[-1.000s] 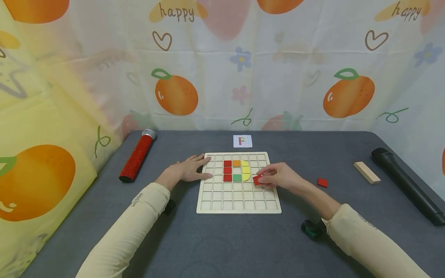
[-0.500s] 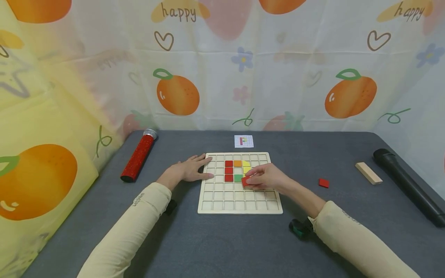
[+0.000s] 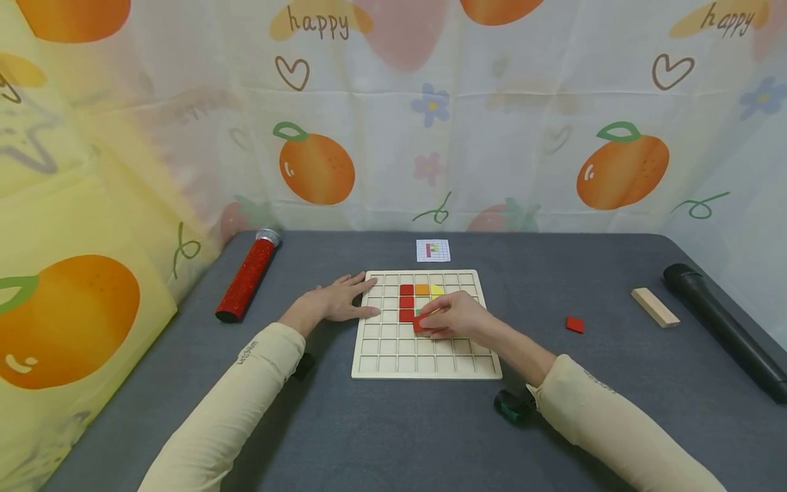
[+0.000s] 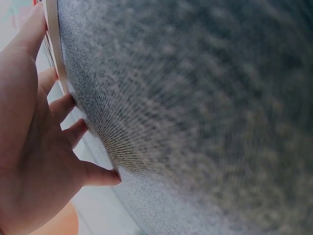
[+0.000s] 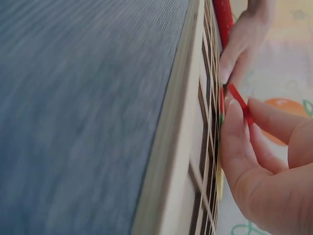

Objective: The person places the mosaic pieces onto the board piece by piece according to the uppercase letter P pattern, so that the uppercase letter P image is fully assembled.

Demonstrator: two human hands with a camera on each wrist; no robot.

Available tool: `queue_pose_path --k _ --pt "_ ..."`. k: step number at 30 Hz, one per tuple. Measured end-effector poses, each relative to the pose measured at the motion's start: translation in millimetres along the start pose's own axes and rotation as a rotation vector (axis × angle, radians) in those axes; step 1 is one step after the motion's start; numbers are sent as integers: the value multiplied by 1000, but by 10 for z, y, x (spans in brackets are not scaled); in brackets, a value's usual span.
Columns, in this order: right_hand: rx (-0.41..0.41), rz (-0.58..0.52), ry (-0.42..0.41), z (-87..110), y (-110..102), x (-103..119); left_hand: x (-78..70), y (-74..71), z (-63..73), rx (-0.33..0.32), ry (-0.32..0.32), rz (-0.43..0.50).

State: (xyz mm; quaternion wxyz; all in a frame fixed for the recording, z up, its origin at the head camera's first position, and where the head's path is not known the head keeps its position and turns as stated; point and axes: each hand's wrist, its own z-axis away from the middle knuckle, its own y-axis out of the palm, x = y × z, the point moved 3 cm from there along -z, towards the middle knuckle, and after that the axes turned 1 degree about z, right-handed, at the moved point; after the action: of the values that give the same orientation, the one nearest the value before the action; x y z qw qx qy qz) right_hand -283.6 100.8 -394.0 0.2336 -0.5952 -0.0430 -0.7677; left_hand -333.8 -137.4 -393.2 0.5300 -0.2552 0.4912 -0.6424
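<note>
A pale wooden grid board (image 3: 393, 367) lies on the dark grey table. Three red square tiles (image 3: 406, 302) form a column in its grid, with an orange tile (image 3: 421, 290) and a yellow tile (image 3: 437, 290) to the right of the top one. A green tile (image 5: 221, 119) is partly covered by my right hand (image 3: 458, 316). That hand pinches another red tile (image 5: 240, 104) between thumb and fingers, tilted just above the board. Fingers spread, my left hand (image 3: 337, 299) rests at the board's left edge, its thumb and index finger on the frame.
Behind the board lies a small pattern card (image 3: 433, 251). A loose red tile (image 3: 575, 324), a wooden block (image 3: 655, 307) and a black microphone (image 3: 725, 331) are on the right. A red glittery microphone (image 3: 248, 277) lies at left. A printed curtain (image 3: 510, 164) hangs behind the table.
My right hand has moved left across the board with the red tile, from right of the yellow pieces to just below the green tile. The left hand stays in place.
</note>
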Motion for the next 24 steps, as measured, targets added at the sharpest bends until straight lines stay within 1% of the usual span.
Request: queue_pose_path --k 6,15,21,24 --pt "-17 5 30 -34 105 28 -3 3 -5 2 -9 6" --pt "-33 28 29 -65 219 44 -3 2 -10 3 -13 0" --pt "-51 43 56 -66 245 59 -3 -4 -4 3 -15 -1" --pt "-53 52 55 -57 242 68 -1 -7 -10 3 -16 -4"
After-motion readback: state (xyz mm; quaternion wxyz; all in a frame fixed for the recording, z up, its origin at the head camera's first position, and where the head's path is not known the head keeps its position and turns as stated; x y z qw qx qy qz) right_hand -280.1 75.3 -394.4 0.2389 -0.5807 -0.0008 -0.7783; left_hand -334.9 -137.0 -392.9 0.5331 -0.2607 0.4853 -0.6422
